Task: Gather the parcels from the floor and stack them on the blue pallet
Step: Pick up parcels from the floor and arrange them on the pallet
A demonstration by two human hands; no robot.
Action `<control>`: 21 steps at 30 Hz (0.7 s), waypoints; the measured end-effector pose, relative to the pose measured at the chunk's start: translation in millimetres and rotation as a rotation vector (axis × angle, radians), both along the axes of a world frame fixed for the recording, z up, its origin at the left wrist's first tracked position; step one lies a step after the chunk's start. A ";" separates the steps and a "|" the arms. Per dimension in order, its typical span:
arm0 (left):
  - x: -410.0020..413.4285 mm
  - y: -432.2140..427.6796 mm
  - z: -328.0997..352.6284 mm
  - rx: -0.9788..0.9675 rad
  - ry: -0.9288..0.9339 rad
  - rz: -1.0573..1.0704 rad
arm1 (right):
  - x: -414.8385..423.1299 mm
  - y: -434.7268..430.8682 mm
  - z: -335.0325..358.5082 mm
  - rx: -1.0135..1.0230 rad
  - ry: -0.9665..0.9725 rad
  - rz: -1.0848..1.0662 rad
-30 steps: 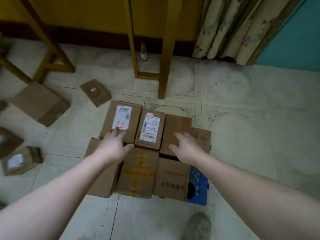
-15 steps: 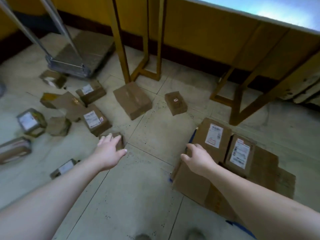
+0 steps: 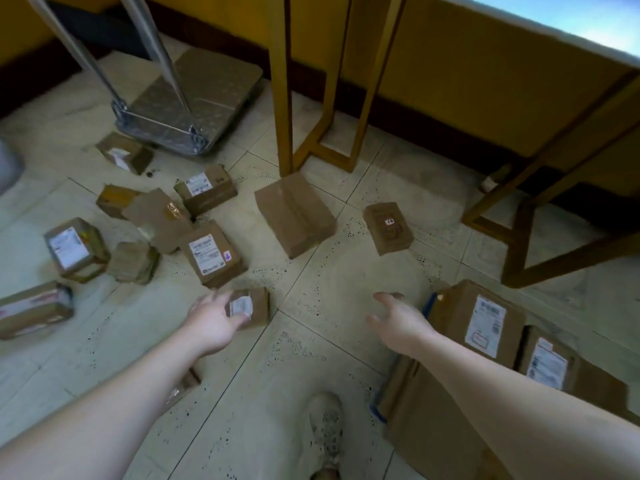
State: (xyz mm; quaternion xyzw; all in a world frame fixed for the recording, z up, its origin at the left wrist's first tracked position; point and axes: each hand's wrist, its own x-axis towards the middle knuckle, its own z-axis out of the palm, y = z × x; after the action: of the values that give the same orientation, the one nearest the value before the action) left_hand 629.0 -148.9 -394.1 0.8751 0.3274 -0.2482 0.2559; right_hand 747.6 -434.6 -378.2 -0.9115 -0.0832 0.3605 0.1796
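Several brown cardboard parcels lie scattered on the tiled floor. My left hand (image 3: 211,320) reaches down to a small labelled parcel (image 3: 254,306), with thumb and fingers curled round its left end; the parcel rests on the floor. My right hand (image 3: 398,320) hovers open above bare tiles, holding nothing. Just right of it, stacked parcels (image 3: 485,323) cover the blue pallet (image 3: 430,302), of which only thin blue edges show. A labelled parcel (image 3: 211,252) lies just beyond my left hand.
A larger plain box (image 3: 294,216) and a small box (image 3: 388,226) lie mid-floor. More parcels (image 3: 74,251) cluster at the left. A metal hand trolley (image 3: 187,98) stands at the back left, yellow wooden table legs (image 3: 284,84) behind. My shoe (image 3: 325,424) is below.
The view swung left from the pallet stack to the scattered parcels. My left hand left the stack, reached the small labelled parcel and closed round it. My right hand lifted off the stack and opened.
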 end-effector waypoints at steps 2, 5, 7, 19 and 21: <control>21.8 17.0 -6.5 -0.009 -0.004 0.019 | 19.9 17.4 -8.3 0.011 0.012 -0.001; 58.0 33.2 -16.8 -0.065 -0.031 0.031 | 52.9 38.8 -23.0 -0.025 0.047 0.000; 74.9 46.3 -20.6 -0.088 -0.060 0.069 | 74.4 61.9 -29.8 -0.052 0.050 0.015; 45.3 166.1 -60.6 -0.254 0.019 0.429 | 88.2 221.4 -57.9 -0.141 0.145 0.226; 42.0 187.5 -66.0 -0.282 0.019 0.461 | 92.2 249.7 -60.4 -0.154 0.127 0.254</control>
State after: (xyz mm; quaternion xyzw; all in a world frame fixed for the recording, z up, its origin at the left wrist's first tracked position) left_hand 671.0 38.6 -460.1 0.7307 0.4825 -0.2348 0.4221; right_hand 839.8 -185.0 -438.6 -0.8801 -0.1586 0.4425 0.0670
